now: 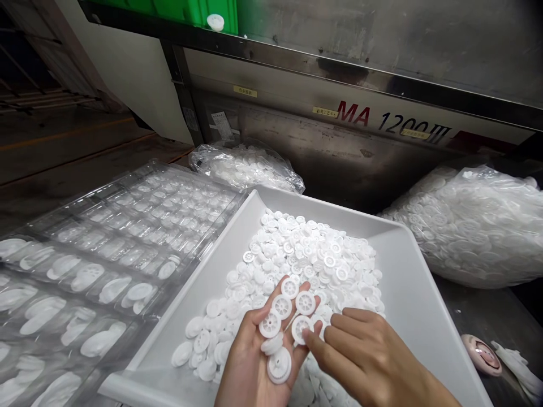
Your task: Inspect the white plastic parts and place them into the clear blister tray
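Wheels (281, 306) held in my cupped left hand (255, 353) | my right hand (360, 346) touches one, whether pinching I cannot tell | pale tray (424, 299) below, heaped with more

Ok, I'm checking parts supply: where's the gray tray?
In the head view, the gray tray sits lower centre, between clear plastic compartments, left, and a bulging bag, right.

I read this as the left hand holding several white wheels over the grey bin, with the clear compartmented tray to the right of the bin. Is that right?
Not quite: the clear compartmented tray is to the left of the grey bin, as the head view shows. The left hand does hold several white wheels over the bin.
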Available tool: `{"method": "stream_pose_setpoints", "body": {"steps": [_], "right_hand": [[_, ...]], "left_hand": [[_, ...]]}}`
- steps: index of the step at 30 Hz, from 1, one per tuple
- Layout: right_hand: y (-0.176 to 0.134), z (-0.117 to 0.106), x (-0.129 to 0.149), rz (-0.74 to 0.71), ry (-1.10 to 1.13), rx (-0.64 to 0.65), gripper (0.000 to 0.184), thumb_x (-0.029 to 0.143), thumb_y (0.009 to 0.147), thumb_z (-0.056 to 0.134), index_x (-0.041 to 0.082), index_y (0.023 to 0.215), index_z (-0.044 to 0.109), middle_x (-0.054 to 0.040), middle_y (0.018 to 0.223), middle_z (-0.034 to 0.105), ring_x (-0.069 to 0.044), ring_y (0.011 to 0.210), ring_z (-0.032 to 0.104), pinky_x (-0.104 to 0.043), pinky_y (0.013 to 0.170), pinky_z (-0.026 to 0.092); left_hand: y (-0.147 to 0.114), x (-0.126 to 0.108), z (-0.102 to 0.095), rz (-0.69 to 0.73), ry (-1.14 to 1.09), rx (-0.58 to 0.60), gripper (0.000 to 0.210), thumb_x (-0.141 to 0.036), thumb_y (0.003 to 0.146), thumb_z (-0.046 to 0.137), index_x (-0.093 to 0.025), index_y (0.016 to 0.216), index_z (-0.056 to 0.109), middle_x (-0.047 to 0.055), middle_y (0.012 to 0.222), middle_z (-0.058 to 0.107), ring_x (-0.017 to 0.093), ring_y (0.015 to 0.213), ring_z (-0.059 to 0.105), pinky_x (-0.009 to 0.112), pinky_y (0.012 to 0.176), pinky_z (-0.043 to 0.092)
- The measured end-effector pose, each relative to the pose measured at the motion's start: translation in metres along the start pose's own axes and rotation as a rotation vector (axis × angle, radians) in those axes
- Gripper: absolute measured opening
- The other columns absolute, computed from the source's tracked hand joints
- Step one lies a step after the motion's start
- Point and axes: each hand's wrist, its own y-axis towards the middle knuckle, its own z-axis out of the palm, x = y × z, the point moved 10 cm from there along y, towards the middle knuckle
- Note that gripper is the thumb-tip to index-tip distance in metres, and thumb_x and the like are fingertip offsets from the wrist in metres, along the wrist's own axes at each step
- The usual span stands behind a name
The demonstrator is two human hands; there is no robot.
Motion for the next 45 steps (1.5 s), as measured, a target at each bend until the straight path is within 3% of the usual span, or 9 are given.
{"method": "stream_pose_setpoints", "body": {"steps": [4, 8, 12, 19, 23, 27, 31, 37, 45], "right_hand": [[-0.005, 0.005, -0.007, 0.023, -0.017, 0.055, 0.018, 0.008, 0.087, 0.046, 0.009, 0.089, 0.063, 0.0011, 0.055, 0.049, -0.012, 0.049, 0.037, -0.03, 0.044, 0.023], [-0.005, 0.01, -0.014, 0.101, 0.116, 0.098, 0.012, 0.014, 0.087, 0.05, 0.013, 0.085, 0.062, 0.0006, 0.061, 0.052, -0.013, 0.053, 0.042, -0.03, 0.047, 0.029], [-0.005, 0.003, -0.024, 0.184, 0.245, 0.033, 0.014, 0.016, 0.088, 0.05, 0.014, 0.096, 0.061, 0.001, 0.06, 0.051, -0.013, 0.054, 0.045, -0.029, 0.05, 0.032], [-0.013, -0.012, -0.04, 0.301, 0.398, -0.081, 0.007, 0.012, 0.087, 0.052, 0.017, 0.091, 0.056, 0.0029, 0.058, 0.052, -0.01, 0.051, 0.045, -0.025, 0.05, 0.034], [-0.006, -0.011, -0.025, 0.241, 0.3, -0.13, 0.013, 0.013, 0.084, 0.058, 0.015, 0.096, 0.056, 0.0037, 0.054, 0.053, -0.01, 0.047, 0.045, -0.026, 0.047, 0.034], [0.001, 0.002, -0.004, 0.183, 0.215, -0.159, 0.02, 0.011, 0.083, 0.056, 0.01, 0.103, 0.056, 0.0018, 0.054, 0.057, -0.011, 0.043, 0.045, -0.027, 0.042, 0.03], [0.0, 0.017, 0.002, 0.185, 0.244, -0.099, 0.013, 0.012, 0.087, 0.047, 0.011, 0.09, 0.06, 0.0017, 0.054, 0.054, -0.01, 0.045, 0.041, -0.027, 0.042, 0.028], [0.003, -0.002, 0.011, 0.078, 0.022, -0.145, 0.03, -0.002, 0.081, 0.036, 0.011, 0.069, 0.06, 0.0034, 0.044, 0.045, -0.01, 0.039, 0.039, -0.026, 0.04, 0.024], [0.006, -0.009, 0.024, -0.043, -0.102, -0.201, 0.024, -0.001, 0.076, 0.045, 0.01, 0.069, 0.066, 0.0025, 0.044, 0.048, -0.01, 0.038, 0.04, -0.027, 0.038, 0.022]], "left_hand": [[-0.001, -0.007, 0.0, 0.061, -0.04, 0.002, 0.058, -0.021, 0.081, 0.047, -0.019, 0.137, 0.034, 0.015, 0.126, 0.058, 0.028, 0.116, 0.053, 0.051, 0.104, 0.033], [-0.001, -0.005, -0.002, 0.067, -0.043, 0.013, 0.052, -0.023, 0.08, 0.047, -0.021, 0.132, 0.043, 0.013, 0.126, 0.058, 0.028, 0.118, 0.052, 0.051, 0.107, 0.028], [-0.001, -0.007, -0.001, 0.091, -0.038, -0.009, 0.046, -0.022, 0.081, 0.047, -0.019, 0.127, 0.049, 0.013, 0.125, 0.059, 0.028, 0.117, 0.053, 0.051, 0.107, 0.029], [-0.004, -0.01, -0.001, 0.092, -0.042, -0.06, 0.045, -0.02, 0.082, 0.046, -0.014, 0.127, 0.048, 0.016, 0.124, 0.059, 0.03, 0.113, 0.055, 0.053, 0.101, 0.036], [-0.005, -0.008, 0.0, 0.066, 0.009, -0.058, 0.044, -0.02, 0.083, 0.046, -0.017, 0.127, 0.047, 0.013, 0.124, 0.06, 0.027, 0.115, 0.055, 0.048, 0.102, 0.037], [-0.003, 0.003, 0.007, 0.001, 0.072, 0.037, 0.046, -0.024, 0.083, 0.046, -0.02, 0.129, 0.046, 0.011, 0.124, 0.06, 0.027, 0.117, 0.053, 0.05, 0.104, 0.032], [0.001, 0.007, 0.008, 0.004, 0.052, 0.11, 0.052, -0.019, 0.081, 0.047, -0.015, 0.133, 0.041, 0.013, 0.12, 0.062, 0.026, 0.119, 0.05, 0.048, 0.108, 0.027], [0.001, 0.012, 0.018, -0.067, -0.125, 0.283, 0.056, -0.025, 0.088, 0.033, -0.016, 0.142, 0.021, 0.012, 0.124, 0.059, 0.023, 0.123, 0.046, 0.045, 0.11, 0.023], [0.002, 0.01, 0.013, -0.046, -0.136, 0.231, 0.058, -0.021, 0.088, 0.036, -0.023, 0.143, 0.016, 0.009, 0.128, 0.056, 0.023, 0.121, 0.048, 0.045, 0.109, 0.022]]}}
